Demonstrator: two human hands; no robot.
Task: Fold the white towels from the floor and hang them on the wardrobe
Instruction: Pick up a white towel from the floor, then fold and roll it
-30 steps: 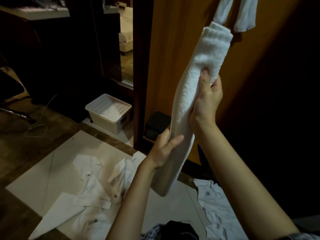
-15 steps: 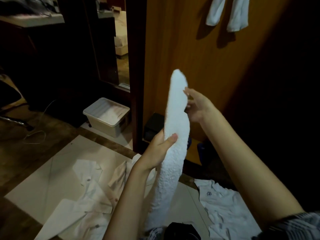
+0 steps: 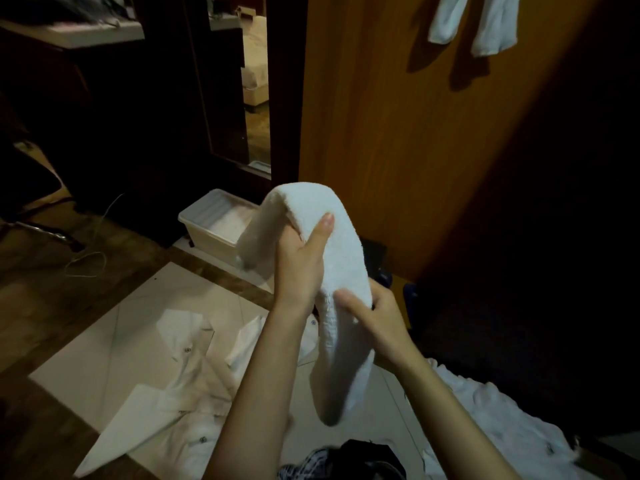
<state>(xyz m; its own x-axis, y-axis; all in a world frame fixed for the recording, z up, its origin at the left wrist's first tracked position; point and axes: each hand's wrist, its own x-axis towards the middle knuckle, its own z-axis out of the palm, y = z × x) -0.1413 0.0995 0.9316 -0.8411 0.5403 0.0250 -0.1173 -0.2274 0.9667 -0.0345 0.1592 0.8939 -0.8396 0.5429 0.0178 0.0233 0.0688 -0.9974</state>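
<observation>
white towel (image 3: 341, 258): folded strip, draped in an arch over the left hand (image 3: 300, 263), centre of view, free end hanging toward 6 o'clock. left hand: thumb curled against the cloth, gripping. right hand (image 3: 375, 318): pinches the lower part. hung towels (image 3: 474, 24): on wardrobe door (image 3: 398, 133), 1 o'clock. shirts (image 3: 180, 386): floor, 7 o'clock.

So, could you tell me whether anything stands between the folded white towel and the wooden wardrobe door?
Nothing visible does. Both hands, left and right, hold the folded white towel in open air before the wooden wardrobe door.
</observation>
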